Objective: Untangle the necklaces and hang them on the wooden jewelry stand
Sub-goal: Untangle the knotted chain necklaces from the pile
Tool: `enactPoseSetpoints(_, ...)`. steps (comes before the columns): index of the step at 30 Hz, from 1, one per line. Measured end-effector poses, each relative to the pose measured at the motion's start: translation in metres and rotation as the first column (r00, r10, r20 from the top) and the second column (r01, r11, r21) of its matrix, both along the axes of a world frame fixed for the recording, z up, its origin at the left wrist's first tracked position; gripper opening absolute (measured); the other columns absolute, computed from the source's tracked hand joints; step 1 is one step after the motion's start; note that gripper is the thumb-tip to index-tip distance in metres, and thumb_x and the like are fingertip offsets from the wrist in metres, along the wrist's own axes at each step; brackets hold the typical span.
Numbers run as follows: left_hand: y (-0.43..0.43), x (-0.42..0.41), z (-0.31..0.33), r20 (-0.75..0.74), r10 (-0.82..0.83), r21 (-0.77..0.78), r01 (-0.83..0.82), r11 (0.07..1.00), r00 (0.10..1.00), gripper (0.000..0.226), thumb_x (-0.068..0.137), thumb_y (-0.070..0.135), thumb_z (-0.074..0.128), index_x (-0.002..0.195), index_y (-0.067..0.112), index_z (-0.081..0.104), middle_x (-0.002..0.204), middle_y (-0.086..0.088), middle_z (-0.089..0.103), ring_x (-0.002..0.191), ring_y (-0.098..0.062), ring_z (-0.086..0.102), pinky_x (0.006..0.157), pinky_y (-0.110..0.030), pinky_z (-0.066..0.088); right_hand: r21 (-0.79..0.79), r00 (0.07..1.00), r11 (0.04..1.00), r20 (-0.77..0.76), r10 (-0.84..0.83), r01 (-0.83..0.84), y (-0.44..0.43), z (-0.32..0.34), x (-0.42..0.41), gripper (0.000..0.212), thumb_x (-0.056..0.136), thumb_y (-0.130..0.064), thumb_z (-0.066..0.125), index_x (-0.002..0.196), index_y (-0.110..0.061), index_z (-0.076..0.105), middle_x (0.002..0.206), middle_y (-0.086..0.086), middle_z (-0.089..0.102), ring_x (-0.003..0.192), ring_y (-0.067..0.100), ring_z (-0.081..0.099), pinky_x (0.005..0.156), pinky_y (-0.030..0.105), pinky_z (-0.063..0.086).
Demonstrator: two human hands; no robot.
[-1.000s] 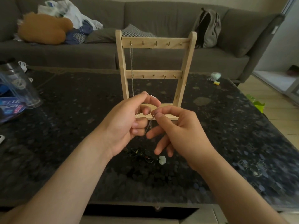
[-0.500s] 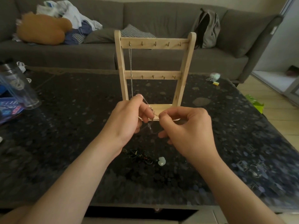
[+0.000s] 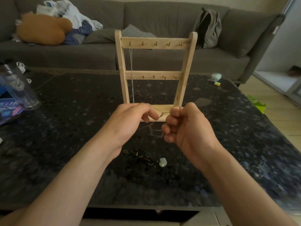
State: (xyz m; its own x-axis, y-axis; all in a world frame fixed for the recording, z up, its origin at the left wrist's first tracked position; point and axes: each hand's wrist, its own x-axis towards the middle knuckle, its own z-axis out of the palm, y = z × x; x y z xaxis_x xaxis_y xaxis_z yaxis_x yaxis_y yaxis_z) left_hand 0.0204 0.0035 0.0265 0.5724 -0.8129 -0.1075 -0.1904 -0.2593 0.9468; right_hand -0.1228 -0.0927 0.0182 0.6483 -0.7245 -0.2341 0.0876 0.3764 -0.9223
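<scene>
with left hand [image 3: 130,118] and right hand [image 3: 184,126] both pinching the chain [image 3: 161,115] taut before the stand [image 3: 154,45], could cinch any knot or snap a link if pulled harder.

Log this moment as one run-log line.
left hand pinches thin chain | right hand pinches it too | wooden stand: silver chain hangs from top rail | dark tangle lies on table
</scene>
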Motion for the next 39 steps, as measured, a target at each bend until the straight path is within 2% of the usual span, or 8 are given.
enactPoseSetpoints(3,0.0017,0.0018,0.0004,-0.106,-0.046,-0.015,0.045,0.999,0.993,0.036,0.106,0.037,0.057,0.091,0.021,0.086,0.097,0.005,0.082,0.064,-0.001,0.054,0.076,-0.034,0.037,-0.057,0.998,0.997,-0.034,-0.062,0.060,-0.0025,-0.0026,0.0022,0.026,0.102,-0.021,0.034,0.083,-0.017,0.052,0.069,-0.001,0.048,0.067,0.018,0.052,0.069,0.038,0.042)
enactPoseSetpoints(10,0.0021,0.0021,-0.0006,-0.279,-0.166,-0.057,0.157,0.986,0.946,0.030,0.102,0.038,0.062,0.101,0.019,0.086,0.079,0.000,0.068,0.062,-0.010,0.038,0.066,-0.034,0.029,-0.132,0.998,0.990,0.008,-0.056,0.056,-0.0034,-0.0022,0.0027,0.026,0.101,-0.019,0.036,0.080,-0.018,0.052,0.068,-0.001,0.049,0.067,0.018,0.052,0.072,0.040,0.039)
enactPoseSetpoints(15,0.0011,0.0038,-0.0028,-0.242,-0.212,-0.075,0.200,0.977,0.947,0.027,0.097,0.032,0.071,0.105,0.010,0.084,0.077,0.002,0.059,0.060,-0.008,0.040,0.066,-0.032,0.030,-0.152,0.999,0.988,0.029,-0.028,0.032,-0.0011,-0.0013,0.0038,0.028,0.101,-0.016,0.038,0.077,-0.018,0.052,0.067,0.000,0.052,0.065,0.017,0.051,0.072,0.039,0.039)
enactPoseSetpoints(22,0.0032,0.0040,-0.0011,-0.241,-0.213,-0.083,0.198,0.977,0.947,0.017,0.096,0.012,0.070,0.097,0.016,0.087,0.087,-0.003,0.074,0.062,-0.010,0.039,0.065,-0.031,0.030,-0.150,0.998,0.988,0.054,-0.033,0.041,-0.0031,-0.0018,0.0031,0.025,0.099,-0.019,0.040,0.077,-0.020,0.052,0.067,-0.001,0.049,0.063,0.016,0.050,0.068,0.037,0.038)
enactPoseSetpoints(26,0.0043,0.0044,-0.0022,-0.164,-0.179,-0.047,0.173,0.984,0.970,0.018,0.093,0.011,0.077,0.100,0.025,0.086,0.089,-0.014,0.064,0.058,-0.011,0.039,0.058,-0.025,0.034,-0.218,0.997,0.972,0.029,-0.078,0.083,-0.0012,0.0034,0.0011,0.030,0.103,-0.014,0.039,0.077,-0.017,0.055,0.067,0.001,0.053,0.067,0.019,0.054,0.074,0.042,0.039)
enactPoseSetpoints(31,0.0046,0.0060,-0.0053,0.076,-0.029,-0.006,0.030,1.000,0.997,0.034,0.086,0.006,0.084,0.102,0.035,0.079,0.093,0.010,0.079,0.068,0.001,0.064,0.065,-0.028,0.043,-0.331,0.988,0.934,-0.023,-0.152,0.135,-0.0006,0.0045,-0.0008,0.034,0.106,-0.015,0.040,0.081,-0.014,0.063,0.071,0.003,0.065,0.077,0.022,0.067,0.077,0.042,0.045)
enactPoseSetpoints(36,0.0029,0.0050,-0.0091,0.120,-0.010,0.026,0.006,1.000,0.993,0.028,0.085,0.017,0.088,0.104,0.035,0.078,0.074,0.005,0.058,0.061,-0.002,0.056,0.067,-0.028,0.043,-0.392,0.985,0.911,-0.059,-0.161,0.126,0.0006,0.0013,-0.0005,0.031,0.109,-0.017,0.039,0.089,-0.010,0.062,0.075,0.001,0.068,0.077,0.020,0.071,0.076,0.039,0.050)
enactPoseSetpoints(39,0.0024,0.0042,-0.0056,0.080,-0.052,0.088,0.045,0.995,0.995,0.005,0.088,0.031,0.085,0.093,0.034,0.086,0.066,0.014,0.065,0.075,-0.004,0.060,0.068,-0.027,0.046,-0.393,0.983,0.912,-0.079,-0.163,0.119,-0.0009,0.0002,-0.0001,0.029,0.108,-0.019,0.042,0.091,-0.009,0.063,0.077,0.001,0.067,0.074,0.016,0.067,0.074,0.036,0.051)
